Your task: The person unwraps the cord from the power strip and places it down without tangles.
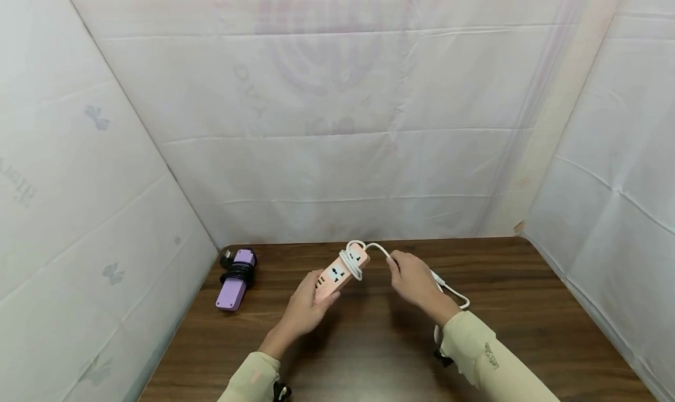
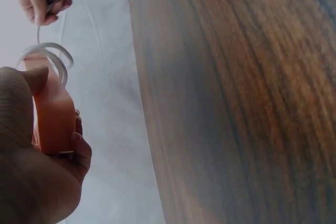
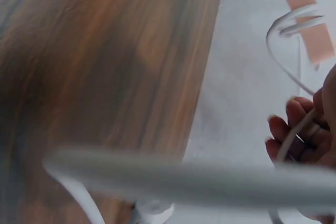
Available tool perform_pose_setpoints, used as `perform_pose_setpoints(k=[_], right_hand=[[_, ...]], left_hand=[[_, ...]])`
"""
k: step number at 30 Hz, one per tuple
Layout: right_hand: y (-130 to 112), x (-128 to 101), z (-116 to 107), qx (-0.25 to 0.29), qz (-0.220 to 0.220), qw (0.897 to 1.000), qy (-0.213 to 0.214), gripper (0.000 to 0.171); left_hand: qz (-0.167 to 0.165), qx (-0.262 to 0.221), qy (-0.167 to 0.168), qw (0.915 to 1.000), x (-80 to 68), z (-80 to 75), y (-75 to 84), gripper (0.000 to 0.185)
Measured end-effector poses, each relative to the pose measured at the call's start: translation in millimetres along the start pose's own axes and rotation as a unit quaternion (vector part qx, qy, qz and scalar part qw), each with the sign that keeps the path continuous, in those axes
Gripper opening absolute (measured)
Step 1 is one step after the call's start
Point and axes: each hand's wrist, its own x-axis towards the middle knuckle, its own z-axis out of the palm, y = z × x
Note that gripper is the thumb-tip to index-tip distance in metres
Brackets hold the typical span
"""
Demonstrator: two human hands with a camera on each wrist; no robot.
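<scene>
So the left hand (image 1: 306,308) grips a pink power strip (image 1: 337,276) mid-frame. Right hand (image 1: 413,279) pinches its white cord (image 1: 377,248), looped around the strip's far end.

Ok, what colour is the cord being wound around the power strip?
White. The cord loops around the pink power strip; it shows best in the head view.

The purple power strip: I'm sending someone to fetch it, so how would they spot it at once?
On the brown wooden table, look to the far left corner by the white sheet. The purple power strip lies there alone, black cord wrapped round it, unlike the pink strip with a white cord held in the left hand.
</scene>
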Motion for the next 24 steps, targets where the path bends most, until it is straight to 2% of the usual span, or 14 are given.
perform_pose_setpoints(k=[6,8,12,17,21,22,24], right_hand=[[8.5,-9.2,5.1,0.025,0.017,0.997,-0.072,0.019],[11.0,-11.1,6.8,0.023,0.010,0.996,-0.083,0.021],[17.1,-14.5,7.5,0.003,-0.012,0.995,-0.097,0.006],[23.9,-20.1,5.4,0.008,-0.017,0.990,-0.138,0.021],[23.9,-20.8,4.0,0.018,-0.013,0.988,-0.153,0.007],[22.8,-20.0,3.5,0.019,-0.012,0.988,-0.152,0.012],[19.2,-18.1,2.6,0.013,-0.013,0.990,-0.140,0.034]], left_hand=[[-0.015,0.006,0.012,0.9998,1.5,-0.2,-3.0,0.059],[-0.022,0.007,0.018,0.9996,2.2,0.0,-3.9,0.059],[-0.021,0.009,0.030,0.9993,3.5,-0.8,-4.8,0.059],[-0.016,0.010,0.039,0.9991,3.7,-2.2,-4.9,0.058],[-0.018,0.011,0.037,0.9991,3.3,-3.6,-4.0,0.059],[-0.018,0.010,0.037,0.9991,3.1,-4.0,-3.8,0.059],[-0.020,0.007,0.035,0.9992,2.7,-4.9,-3.1,0.060]])
